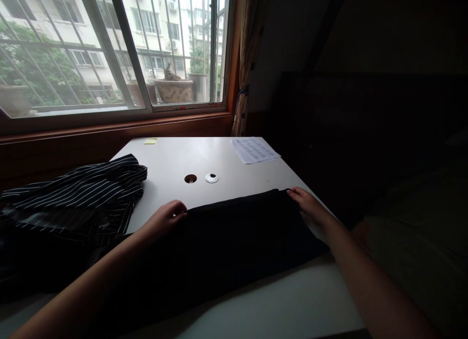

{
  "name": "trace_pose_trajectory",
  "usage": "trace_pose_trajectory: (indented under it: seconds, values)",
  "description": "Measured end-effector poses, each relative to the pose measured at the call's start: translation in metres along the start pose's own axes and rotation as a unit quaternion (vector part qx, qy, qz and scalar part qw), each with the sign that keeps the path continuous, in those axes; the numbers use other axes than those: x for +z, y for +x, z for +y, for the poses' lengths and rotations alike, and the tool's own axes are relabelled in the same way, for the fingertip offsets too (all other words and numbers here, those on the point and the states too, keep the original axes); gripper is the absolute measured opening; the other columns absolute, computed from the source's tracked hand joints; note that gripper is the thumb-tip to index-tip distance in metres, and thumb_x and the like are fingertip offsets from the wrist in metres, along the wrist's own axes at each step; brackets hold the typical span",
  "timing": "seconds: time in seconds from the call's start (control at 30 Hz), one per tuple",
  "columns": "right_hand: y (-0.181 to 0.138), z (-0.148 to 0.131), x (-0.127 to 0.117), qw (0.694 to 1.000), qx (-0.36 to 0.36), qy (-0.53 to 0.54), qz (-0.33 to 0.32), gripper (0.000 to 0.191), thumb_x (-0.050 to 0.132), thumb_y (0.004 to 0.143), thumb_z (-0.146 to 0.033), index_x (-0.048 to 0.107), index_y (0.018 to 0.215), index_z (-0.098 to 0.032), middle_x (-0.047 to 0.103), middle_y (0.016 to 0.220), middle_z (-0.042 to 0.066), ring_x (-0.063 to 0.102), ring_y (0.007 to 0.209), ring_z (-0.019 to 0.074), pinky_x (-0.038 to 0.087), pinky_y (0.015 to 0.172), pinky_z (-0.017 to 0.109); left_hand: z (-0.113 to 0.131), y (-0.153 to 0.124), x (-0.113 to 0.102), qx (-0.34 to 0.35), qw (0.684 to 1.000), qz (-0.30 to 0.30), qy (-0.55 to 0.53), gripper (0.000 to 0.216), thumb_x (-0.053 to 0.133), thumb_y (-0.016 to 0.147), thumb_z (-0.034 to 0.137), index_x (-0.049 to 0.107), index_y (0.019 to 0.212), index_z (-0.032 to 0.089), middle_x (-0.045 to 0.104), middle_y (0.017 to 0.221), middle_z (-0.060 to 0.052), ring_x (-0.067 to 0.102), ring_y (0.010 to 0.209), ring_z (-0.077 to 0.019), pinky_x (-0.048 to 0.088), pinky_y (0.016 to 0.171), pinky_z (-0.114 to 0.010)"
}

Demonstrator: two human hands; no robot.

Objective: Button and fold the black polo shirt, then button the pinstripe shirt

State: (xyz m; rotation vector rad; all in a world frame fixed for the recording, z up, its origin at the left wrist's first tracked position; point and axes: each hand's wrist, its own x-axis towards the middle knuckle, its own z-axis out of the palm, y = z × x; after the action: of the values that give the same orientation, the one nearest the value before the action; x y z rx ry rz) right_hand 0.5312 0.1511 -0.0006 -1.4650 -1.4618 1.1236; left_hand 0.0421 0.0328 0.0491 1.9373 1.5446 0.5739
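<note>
Left of our left grip, a striped garment (91,189) lies heaped on the white table (278,300); where it meets the dark cloth is too dim to tell. Our left grip (170,216) is pinched together, thumb against fingers, on the far edge of the dark cloth (237,236), which spans between both grips and spreads toward us. Beyond that edge, nearer the left grip, are a round hole (190,179) and a silver disc (211,178); printed papers (253,150) lie beyond the right grip, slightly to its left. Our right grip (303,200) has its fingertips closed on the same edge. Just left of it the edge shows a small step, so we judge those layers want lining up, with light, even tension between both grips.
</note>
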Motion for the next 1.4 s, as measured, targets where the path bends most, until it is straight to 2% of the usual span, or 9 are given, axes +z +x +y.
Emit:
trace_pose_trajectory:
  seconds: [0.17,0.37,0.5,0.67,0.77,0.87,1.07,1.17,1.4]
  values:
    - [0.014,-0.002,0.0,0.994,-0.048,-0.095,0.018,0.037,0.058,0.082,-0.057,0.064,0.091,-0.022,0.069,0.087,0.004,0.063,0.077,0.02,0.05,0.068,0.028,-0.006,0.003,0.007,0.035,0.996,0.072,0.043,0.022,0.047,0.089,0.038,0.058,0.094,0.02,0.06,0.097,-0.008,0.059,0.086,-0.0231,0.05,0.076,-0.036]
    - [0.03,-0.002,0.017,0.979,-0.037,-0.192,0.053,0.037,0.062,0.08,-0.052,0.067,0.1,-0.021,0.072,0.088,0.007,0.064,0.078,0.0217,0.049,0.071,0.03,-0.026,0.006,0.032,0.055,0.988,0.096,0.112,0.022,0.04,0.095,0.034,0.056,0.106,0.022,0.056,0.105,-0.006,0.06,0.08,-0.0199,0.052,0.073,-0.036]
    - [0.027,-0.005,0.019,0.975,-0.017,-0.215,0.056,0.045,0.065,0.08,-0.052,0.063,0.115,-0.023,0.073,0.099,0.008,0.066,0.088,0.0236,0.05,0.079,0.031,-0.034,0.0,0.039,0.094,0.975,0.121,0.16,0.028,0.039,0.097,0.034,0.054,0.119,0.024,0.053,0.116,-0.009,0.061,0.092,-0.0223,0.054,0.078,-0.039]
    - [-0.003,-0.017,-0.002,0.977,0.046,-0.192,-0.077,0.069,0.067,0.08,-0.054,0.046,0.14,-0.026,0.071,0.111,0.011,0.066,0.102,0.0286,0.052,0.086,0.036,-0.036,-0.002,0.041,0.142,0.955,0.109,0.235,0.029,0.039,0.098,0.031,0.058,0.12,0.027,0.052,0.122,-0.009,0.055,0.103,-0.0258,0.055,0.081,-0.041]
    - [-0.03,-0.022,-0.018,0.971,0.096,-0.148,-0.162,0.084,0.067,0.082,-0.051,0.027,0.152,-0.026,0.072,0.1,0.009,0.069,0.094,0.0283,0.054,0.081,0.037,-0.034,0.001,0.04,0.149,0.953,0.091,0.246,0.033,0.035,0.1,0.029,0.056,0.125,0.027,0.055,0.116,-0.009,0.054,0.101,-0.0251,0.055,0.081,-0.04]
    - [-0.057,-0.02,-0.032,0.96,0.118,-0.177,-0.181,0.093,0.069,0.08,-0.049,0.017,0.155,-0.028,0.07,0.087,0.003,0.069,0.085,0.0253,0.053,0.079,0.035,-0.032,0.002,0.037,0.138,0.953,0.095,0.253,0.035,0.035,0.1,0.031,0.053,0.129,0.023,0.054,0.114,-0.01,0.054,0.099,-0.0255,0.054,0.082,-0.041]
    - [-0.096,0.002,-0.058,0.955,0.139,-0.201,-0.171,0.094,0.071,0.076,-0.047,0.02,0.153,-0.027,0.058,0.072,-0.003,0.061,0.068,0.0188,0.045,0.064,0.029,-0.034,0.003,0.034,0.133,0.953,0.068,0.262,0.034,0.034,0.1,0.033,0.057,0.121,0.018,0.058,0.108,-0.011,0.053,0.097,-0.0269,0.053,0.081,-0.042]
    - [-0.107,0.013,-0.066,0.958,0.137,-0.182,-0.174,0.092,0.071,0.076,-0.046,0.024,0.152,-0.026,0.059,0.074,-0.002,0.06,0.069,0.0176,0.045,0.064,0.028,-0.033,0.007,0.034,0.136,0.956,0.062,0.253,0.034,0.033,0.1,0.03,0.057,0.122,0.019,0.058,0.109,-0.011,0.054,0.098,-0.0272,0.053,0.081,-0.042]
    - [-0.095,0.015,-0.07,0.952,0.086,-0.248,-0.158,0.075,0.069,0.076,-0.05,0.043,0.142,-0.027,0.066,0.086,0.001,0.064,0.081,0.0209,0.049,0.073,0.03,-0.029,0.013,0.032,0.129,0.968,0.058,0.209,0.033,0.035,0.099,0.031,0.054,0.124,0.021,0.058,0.114,-0.01,0.059,0.102,-0.0268,0.053,0.085,-0.042]
